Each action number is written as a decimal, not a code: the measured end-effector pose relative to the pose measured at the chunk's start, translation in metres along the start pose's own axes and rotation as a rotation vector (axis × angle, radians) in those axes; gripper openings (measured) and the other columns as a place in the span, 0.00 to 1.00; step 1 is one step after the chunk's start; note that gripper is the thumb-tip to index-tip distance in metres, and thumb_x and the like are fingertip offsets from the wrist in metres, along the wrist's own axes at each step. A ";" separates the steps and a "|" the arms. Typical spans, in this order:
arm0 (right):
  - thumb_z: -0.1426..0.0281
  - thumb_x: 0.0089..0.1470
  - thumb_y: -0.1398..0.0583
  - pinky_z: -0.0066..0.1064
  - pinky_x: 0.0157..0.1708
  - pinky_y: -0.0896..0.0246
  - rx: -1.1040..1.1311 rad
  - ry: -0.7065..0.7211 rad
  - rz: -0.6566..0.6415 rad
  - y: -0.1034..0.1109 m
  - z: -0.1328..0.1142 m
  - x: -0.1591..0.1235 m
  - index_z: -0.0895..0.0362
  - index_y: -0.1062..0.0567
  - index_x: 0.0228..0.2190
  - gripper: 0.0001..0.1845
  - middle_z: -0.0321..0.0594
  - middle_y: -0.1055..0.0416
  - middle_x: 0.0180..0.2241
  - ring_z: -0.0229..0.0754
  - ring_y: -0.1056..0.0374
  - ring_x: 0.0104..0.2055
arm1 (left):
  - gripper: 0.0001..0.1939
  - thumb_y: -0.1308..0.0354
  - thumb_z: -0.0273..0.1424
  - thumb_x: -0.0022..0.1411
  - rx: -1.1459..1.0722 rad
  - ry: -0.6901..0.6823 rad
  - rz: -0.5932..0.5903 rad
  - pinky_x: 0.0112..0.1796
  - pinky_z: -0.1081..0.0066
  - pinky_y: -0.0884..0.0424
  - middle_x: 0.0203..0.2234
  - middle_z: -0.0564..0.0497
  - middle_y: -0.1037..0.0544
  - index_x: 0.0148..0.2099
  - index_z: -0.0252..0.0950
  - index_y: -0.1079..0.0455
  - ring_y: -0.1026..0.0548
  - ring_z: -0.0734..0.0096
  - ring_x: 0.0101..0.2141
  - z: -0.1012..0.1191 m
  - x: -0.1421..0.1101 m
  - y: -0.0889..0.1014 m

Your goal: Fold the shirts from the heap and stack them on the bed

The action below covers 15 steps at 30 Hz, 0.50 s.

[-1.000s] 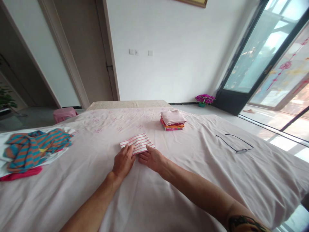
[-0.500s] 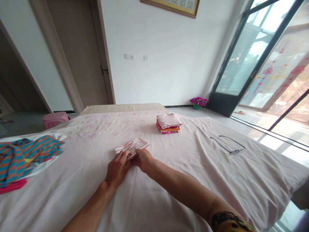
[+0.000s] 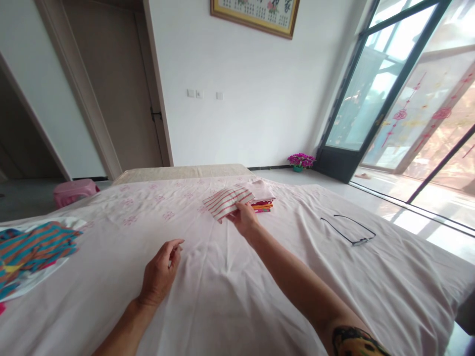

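My right hand [image 3: 245, 216] grips the near edge of a folded red-and-white striped cloth [image 3: 228, 199], with the thumb on top. The cloth is raised and tilted just left of a stack of folded cloths [image 3: 264, 207], hiding part of it. Pale pink fabric tops the stack, with red, orange and bright pink layers below. Nothing is held in my left hand [image 3: 161, 269], which hovers low over the pink sheet [image 3: 208, 306], its fingers loosely bent and the thumb apart.
Black-framed eyeglasses [image 3: 358, 241] lie on the sheet at right. At left is a loose pile with an orange-and-blue striped garment [image 3: 40, 244]. A pink stool [image 3: 76, 193], a pot of purple flowers [image 3: 300, 161] and a glass door [image 3: 345, 104] stand beyond the bed.
My right hand has lifted the striped cloth and carried it forward and right to the stack. My left hand has let go of it and drawn back to the left.
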State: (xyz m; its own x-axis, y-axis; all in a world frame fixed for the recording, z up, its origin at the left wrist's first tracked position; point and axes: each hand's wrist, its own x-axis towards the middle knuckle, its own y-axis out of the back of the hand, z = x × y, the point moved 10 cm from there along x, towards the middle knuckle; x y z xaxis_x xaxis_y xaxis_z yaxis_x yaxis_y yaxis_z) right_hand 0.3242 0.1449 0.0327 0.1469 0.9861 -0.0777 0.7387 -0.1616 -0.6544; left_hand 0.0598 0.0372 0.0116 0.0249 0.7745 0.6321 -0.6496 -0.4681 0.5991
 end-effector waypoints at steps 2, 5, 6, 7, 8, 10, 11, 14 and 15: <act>0.78 0.51 0.45 0.41 0.40 0.27 0.030 0.104 0.007 0.004 -0.042 0.033 0.54 0.32 0.39 0.13 0.33 0.26 0.31 0.38 0.28 0.31 | 0.13 0.51 0.35 0.66 -0.032 0.024 -0.048 0.38 0.72 0.24 0.38 0.51 0.19 0.48 0.41 0.29 0.20 0.70 0.35 -0.006 0.001 -0.009; 0.77 0.53 0.46 0.41 0.41 0.27 0.023 0.280 0.022 0.019 -0.096 0.078 0.53 0.31 0.43 0.15 0.33 0.26 0.33 0.38 0.28 0.33 | 0.12 0.50 0.35 0.65 -0.072 0.020 -0.096 0.39 0.73 0.24 0.39 0.52 0.18 0.47 0.42 0.28 0.20 0.70 0.38 -0.005 0.002 -0.017; 0.77 0.53 0.47 0.41 0.41 0.27 -0.001 0.317 0.054 0.028 -0.106 0.091 0.52 0.32 0.44 0.16 0.33 0.26 0.33 0.38 0.28 0.34 | 0.12 0.50 0.35 0.65 -0.077 0.020 -0.105 0.39 0.73 0.24 0.39 0.52 0.18 0.46 0.42 0.28 0.20 0.70 0.38 -0.005 0.002 -0.018; 0.77 0.54 0.47 0.40 0.41 0.27 -0.051 0.313 0.108 0.040 -0.111 0.103 0.52 0.32 0.45 0.17 0.34 0.26 0.34 0.38 0.27 0.35 | 0.12 0.50 0.34 0.65 -0.080 0.020 -0.113 0.39 0.74 0.24 0.39 0.52 0.18 0.46 0.42 0.28 0.19 0.71 0.38 -0.005 0.002 -0.019; 0.77 0.54 0.48 0.39 0.40 0.27 -0.118 0.271 0.182 0.055 -0.110 0.113 0.53 0.32 0.46 0.18 0.35 0.26 0.35 0.38 0.27 0.36 | 0.11 0.50 0.34 0.65 -0.080 0.020 -0.118 0.39 0.74 0.24 0.38 0.52 0.18 0.46 0.42 0.28 0.19 0.71 0.38 -0.005 0.002 -0.019; 0.76 0.54 0.48 0.41 0.38 0.26 -0.220 0.173 0.289 0.081 -0.103 0.129 0.54 0.32 0.47 0.18 0.38 0.26 0.36 0.40 0.26 0.37 | 0.11 0.50 0.34 0.65 -0.079 0.015 -0.122 0.40 0.74 0.24 0.38 0.53 0.18 0.45 0.42 0.28 0.19 0.71 0.38 -0.005 0.003 -0.020; 0.76 0.54 0.48 0.43 0.37 0.26 -0.251 0.137 0.315 0.090 -0.099 0.134 0.55 0.32 0.47 0.18 0.40 0.26 0.37 0.42 0.26 0.36 | 0.11 0.50 0.34 0.65 -0.078 0.011 -0.124 0.40 0.74 0.24 0.39 0.52 0.18 0.46 0.42 0.28 0.19 0.71 0.39 -0.006 0.003 -0.021; 0.77 0.54 0.50 0.47 0.37 0.27 -0.295 0.124 0.291 0.100 -0.094 0.143 0.56 0.32 0.47 0.19 0.42 0.25 0.36 0.43 0.26 0.36 | 0.11 0.50 0.33 0.65 -0.070 0.001 -0.140 0.42 0.73 0.25 0.39 0.53 0.18 0.46 0.43 0.28 0.20 0.71 0.40 -0.008 0.003 -0.025; 0.77 0.54 0.50 0.47 0.37 0.27 -0.313 0.136 0.269 0.100 -0.095 0.145 0.56 0.32 0.47 0.19 0.42 0.25 0.36 0.43 0.26 0.36 | 0.11 0.50 0.33 0.65 -0.067 0.000 -0.146 0.42 0.73 0.25 0.39 0.53 0.18 0.46 0.43 0.28 0.20 0.71 0.40 -0.009 0.003 -0.026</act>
State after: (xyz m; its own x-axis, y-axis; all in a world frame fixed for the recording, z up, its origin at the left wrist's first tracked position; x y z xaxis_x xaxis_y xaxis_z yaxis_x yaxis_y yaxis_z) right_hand 0.4812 0.2683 0.0274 0.4313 0.8966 -0.1003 0.8232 -0.4366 -0.3630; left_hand 0.0699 0.0549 -0.0063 0.1226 0.8320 0.5411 -0.6884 -0.3214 0.6502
